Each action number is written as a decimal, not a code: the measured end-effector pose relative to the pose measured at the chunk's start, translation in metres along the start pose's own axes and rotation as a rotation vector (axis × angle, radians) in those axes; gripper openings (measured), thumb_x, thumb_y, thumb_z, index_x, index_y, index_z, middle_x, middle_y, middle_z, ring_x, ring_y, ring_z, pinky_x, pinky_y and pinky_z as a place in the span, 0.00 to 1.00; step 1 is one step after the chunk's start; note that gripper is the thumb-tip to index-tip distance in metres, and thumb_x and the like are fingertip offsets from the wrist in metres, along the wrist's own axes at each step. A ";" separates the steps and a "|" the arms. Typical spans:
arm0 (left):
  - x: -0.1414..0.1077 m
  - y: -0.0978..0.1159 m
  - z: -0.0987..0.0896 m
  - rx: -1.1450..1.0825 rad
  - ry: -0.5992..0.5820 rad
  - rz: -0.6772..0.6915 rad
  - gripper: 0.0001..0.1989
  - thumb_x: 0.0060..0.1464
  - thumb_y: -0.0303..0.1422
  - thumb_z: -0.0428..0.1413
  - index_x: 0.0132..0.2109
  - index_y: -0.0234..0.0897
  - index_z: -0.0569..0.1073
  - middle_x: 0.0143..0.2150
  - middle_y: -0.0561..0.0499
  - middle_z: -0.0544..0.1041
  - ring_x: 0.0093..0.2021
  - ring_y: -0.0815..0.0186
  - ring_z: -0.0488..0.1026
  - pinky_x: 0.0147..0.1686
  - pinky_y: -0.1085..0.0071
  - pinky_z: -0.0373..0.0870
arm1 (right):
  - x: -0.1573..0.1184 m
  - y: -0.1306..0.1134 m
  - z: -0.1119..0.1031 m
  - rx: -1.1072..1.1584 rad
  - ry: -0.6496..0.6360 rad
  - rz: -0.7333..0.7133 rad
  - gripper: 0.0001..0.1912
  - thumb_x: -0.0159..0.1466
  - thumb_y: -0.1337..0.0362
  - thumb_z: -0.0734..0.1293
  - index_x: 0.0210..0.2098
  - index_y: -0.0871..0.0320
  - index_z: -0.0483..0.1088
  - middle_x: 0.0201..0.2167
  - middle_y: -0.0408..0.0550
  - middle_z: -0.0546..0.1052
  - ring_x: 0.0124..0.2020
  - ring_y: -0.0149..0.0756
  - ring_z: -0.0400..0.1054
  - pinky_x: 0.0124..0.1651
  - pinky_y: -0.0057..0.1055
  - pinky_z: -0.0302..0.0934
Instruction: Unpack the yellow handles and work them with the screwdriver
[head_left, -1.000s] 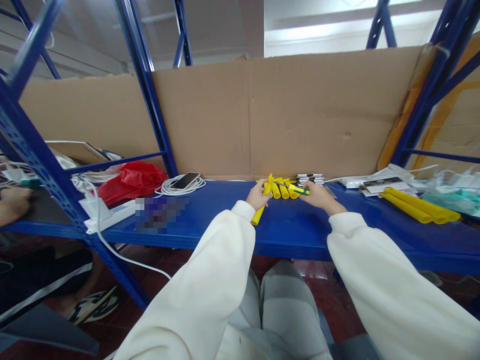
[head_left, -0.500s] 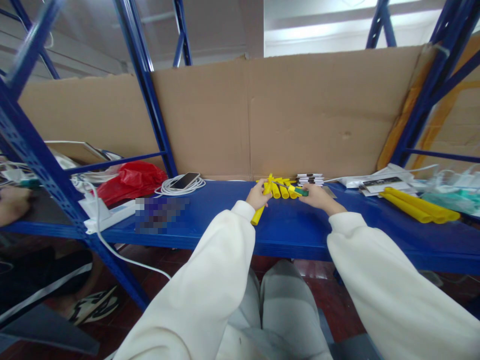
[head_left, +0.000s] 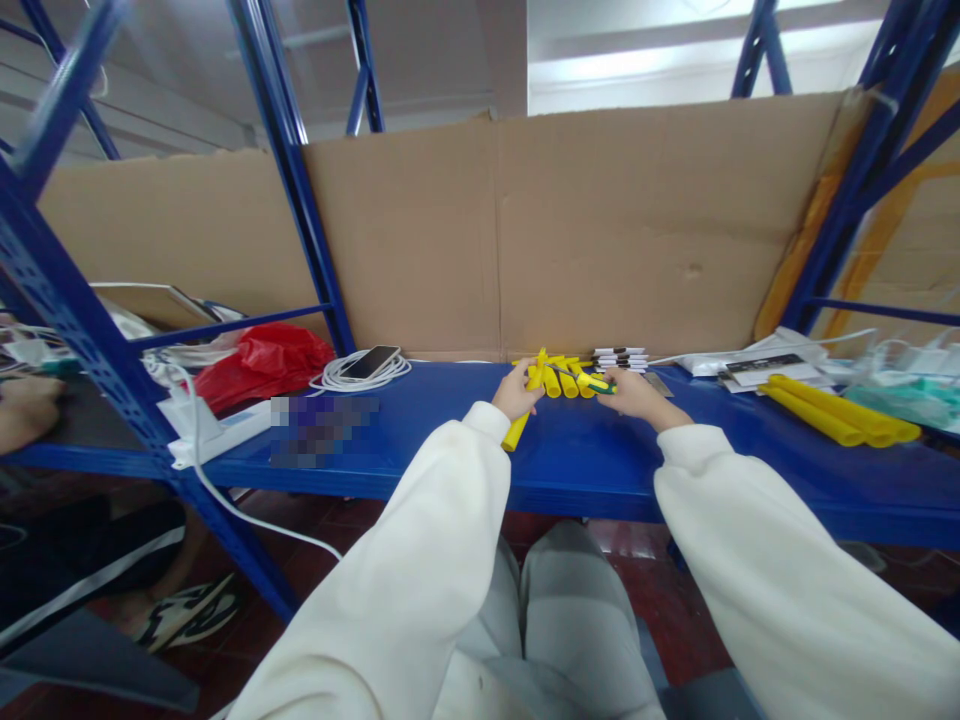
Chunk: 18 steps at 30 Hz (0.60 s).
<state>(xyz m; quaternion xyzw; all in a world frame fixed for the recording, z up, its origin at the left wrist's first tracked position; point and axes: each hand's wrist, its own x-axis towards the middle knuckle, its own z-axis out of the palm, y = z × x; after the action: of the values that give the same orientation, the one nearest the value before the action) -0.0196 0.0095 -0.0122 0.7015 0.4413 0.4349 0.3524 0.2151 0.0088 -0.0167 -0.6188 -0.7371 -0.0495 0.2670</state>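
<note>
A yellow tube piece with a cross-shaped top (head_left: 517, 430) is gripped in my left hand (head_left: 513, 390), its lower end slanting down past the fingers. My right hand (head_left: 630, 392) is closed on the end of a screwdriver (head_left: 595, 383) with a yellow and green handle. The screwdriver's thin shaft points left, its tip at the yellow piece near my left fingers. Whether the tip sits in a screw is too small to tell. Right behind the shaft, several short yellow tubes (head_left: 571, 387) lie side by side on the blue shelf (head_left: 450, 455).
Behind my right hand sits a stack of small black-and-white pieces (head_left: 619, 358). Long yellow tubes (head_left: 840, 412) lie at the right. At left are a phone (head_left: 370, 361) on a coiled white cable, a red bag (head_left: 266, 362), a power strip (head_left: 225, 432) and another person's hand (head_left: 28, 408).
The screwdriver handle has turned about its length, showing more yellow among the green. My left hand and the yellow piece have hardly moved.
</note>
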 end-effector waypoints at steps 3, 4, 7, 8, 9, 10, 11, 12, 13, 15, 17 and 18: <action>-0.001 0.001 -0.001 -0.002 -0.020 0.002 0.25 0.52 0.21 0.58 0.57 0.37 0.66 0.33 0.56 0.78 0.15 0.76 0.66 0.20 0.79 0.67 | 0.000 0.001 0.002 -0.009 -0.017 0.004 0.08 0.55 0.65 0.69 0.36 0.57 0.74 0.31 0.49 0.81 0.33 0.42 0.75 0.34 0.29 0.63; 0.000 0.001 -0.001 0.000 -0.026 0.003 0.25 0.52 0.21 0.58 0.57 0.37 0.66 0.33 0.55 0.78 0.15 0.76 0.67 0.21 0.78 0.68 | 0.000 0.002 0.003 -0.017 -0.018 0.003 0.09 0.55 0.65 0.70 0.37 0.57 0.74 0.31 0.49 0.82 0.34 0.43 0.75 0.35 0.30 0.63; 0.001 0.000 -0.001 0.007 -0.026 0.003 0.25 0.52 0.21 0.58 0.57 0.37 0.66 0.35 0.54 0.79 0.16 0.75 0.68 0.23 0.76 0.70 | 0.002 0.002 0.003 -0.024 -0.024 0.010 0.10 0.56 0.65 0.70 0.38 0.57 0.74 0.36 0.51 0.82 0.36 0.44 0.76 0.37 0.30 0.64; 0.001 0.000 -0.001 0.010 -0.022 0.001 0.25 0.52 0.20 0.58 0.57 0.36 0.66 0.35 0.53 0.79 0.16 0.75 0.68 0.23 0.75 0.70 | 0.002 0.002 0.003 -0.014 -0.028 0.011 0.10 0.56 0.66 0.69 0.39 0.57 0.74 0.37 0.52 0.82 0.37 0.44 0.76 0.38 0.30 0.64; 0.001 -0.001 -0.001 0.012 -0.016 -0.002 0.25 0.52 0.20 0.58 0.57 0.36 0.66 0.35 0.53 0.79 0.16 0.75 0.67 0.22 0.75 0.70 | 0.002 0.001 0.002 -0.002 -0.035 0.010 0.10 0.56 0.67 0.69 0.39 0.58 0.74 0.38 0.52 0.83 0.38 0.43 0.76 0.39 0.30 0.64; 0.001 -0.001 -0.001 0.011 -0.010 -0.005 0.25 0.52 0.20 0.58 0.57 0.36 0.66 0.34 0.54 0.78 0.16 0.75 0.67 0.21 0.76 0.70 | 0.003 0.001 0.002 0.008 -0.040 0.006 0.09 0.56 0.68 0.68 0.38 0.58 0.74 0.38 0.52 0.83 0.38 0.43 0.76 0.40 0.29 0.64; 0.001 -0.001 0.000 0.007 -0.005 -0.006 0.25 0.52 0.20 0.58 0.57 0.36 0.66 0.33 0.55 0.78 0.15 0.76 0.67 0.20 0.77 0.69 | 0.003 0.001 0.001 0.013 -0.041 0.005 0.08 0.56 0.69 0.68 0.37 0.58 0.74 0.38 0.52 0.83 0.38 0.42 0.76 0.40 0.29 0.64; 0.001 -0.001 0.000 0.001 -0.003 -0.004 0.25 0.52 0.20 0.58 0.57 0.37 0.66 0.32 0.56 0.77 0.15 0.76 0.66 0.19 0.79 0.67 | 0.003 0.001 0.001 0.012 -0.036 0.005 0.07 0.57 0.69 0.67 0.36 0.58 0.74 0.37 0.52 0.82 0.38 0.42 0.76 0.39 0.28 0.64; 0.001 0.000 0.000 -0.006 -0.005 -0.002 0.25 0.52 0.20 0.58 0.57 0.37 0.66 0.31 0.57 0.77 0.15 0.77 0.66 0.18 0.80 0.66 | 0.003 0.001 0.001 0.007 -0.024 0.004 0.06 0.57 0.69 0.67 0.35 0.58 0.74 0.36 0.52 0.82 0.37 0.42 0.75 0.38 0.28 0.63; 0.000 0.000 0.000 -0.014 -0.015 0.003 0.25 0.53 0.20 0.58 0.57 0.37 0.65 0.30 0.58 0.76 0.15 0.78 0.66 0.17 0.82 0.64 | 0.003 0.002 0.001 -0.008 0.002 0.002 0.04 0.56 0.68 0.68 0.33 0.57 0.73 0.33 0.50 0.82 0.34 0.41 0.75 0.34 0.27 0.62; -0.001 0.001 0.000 -0.007 -0.023 -0.003 0.25 0.53 0.20 0.57 0.57 0.36 0.65 0.31 0.58 0.76 0.15 0.78 0.66 0.17 0.83 0.63 | 0.003 0.004 0.002 -0.023 0.006 0.003 0.05 0.55 0.67 0.69 0.32 0.56 0.72 0.30 0.49 0.81 0.32 0.40 0.74 0.32 0.27 0.60; -0.002 0.002 0.000 -0.001 -0.023 -0.009 0.25 0.53 0.20 0.57 0.57 0.36 0.65 0.32 0.57 0.77 0.15 0.78 0.66 0.17 0.82 0.64 | 0.002 0.004 0.003 -0.028 0.000 0.004 0.05 0.54 0.67 0.70 0.32 0.56 0.72 0.30 0.48 0.80 0.32 0.40 0.73 0.32 0.27 0.60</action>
<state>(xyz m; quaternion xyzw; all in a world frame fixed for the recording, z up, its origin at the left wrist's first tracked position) -0.0196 0.0074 -0.0108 0.7042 0.4403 0.4255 0.3595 0.2179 0.0129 -0.0189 -0.6239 -0.7351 -0.0594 0.2586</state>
